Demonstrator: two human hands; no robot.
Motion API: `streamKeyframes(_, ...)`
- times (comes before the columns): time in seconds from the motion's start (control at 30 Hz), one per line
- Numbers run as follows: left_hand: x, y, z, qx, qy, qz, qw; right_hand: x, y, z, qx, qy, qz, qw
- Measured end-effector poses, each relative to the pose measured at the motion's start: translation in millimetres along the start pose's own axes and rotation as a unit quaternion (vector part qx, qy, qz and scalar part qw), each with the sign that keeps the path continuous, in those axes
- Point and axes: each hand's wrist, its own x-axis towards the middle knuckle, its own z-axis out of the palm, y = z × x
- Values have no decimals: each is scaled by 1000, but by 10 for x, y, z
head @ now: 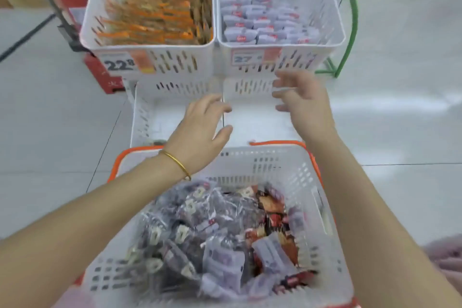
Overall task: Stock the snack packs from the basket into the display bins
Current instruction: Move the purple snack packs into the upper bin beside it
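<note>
Both grips are wide and hold nothing: left hand [200, 130] and right hand [303, 105] hover over the lower display bins [147, 117], at twelve o'clock from the basket [275, 160].

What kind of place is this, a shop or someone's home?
Most likely a shop: the white display bins carry price tags, and a basket full of snack packs stands before them.

We are in a shop: beyond the basket [275, 165] of loose snack packs [200, 232] stand white display bins [205, 60] packed with wrapped goods, a printed price label [119, 64] on each front, and pale tiled floor [50, 107] spreads around the basket.
</note>
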Motion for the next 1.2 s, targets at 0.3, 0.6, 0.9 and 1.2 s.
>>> streamKeyframes(0.3, -1398, -329, 119, 65, -157, -89, 982, -1778, 1117, 534, -306, -389, 121, 860)
streamKeyframes(0.6, -1658, -273, 253, 46, -179, -68, 981, -2280, 1278, 715, -373, -461, 72, 802)
streamKeyframes(0.9, -1613, -164, 263, 17, -175, -62, 983, -2403, 1369, 823, -422, -403, 54, 810)
streamKeyframes(1.2, -1659, -143, 345, -15, -158, -35, 987, -1946, 921, 462, -215, -247, 153, 933)
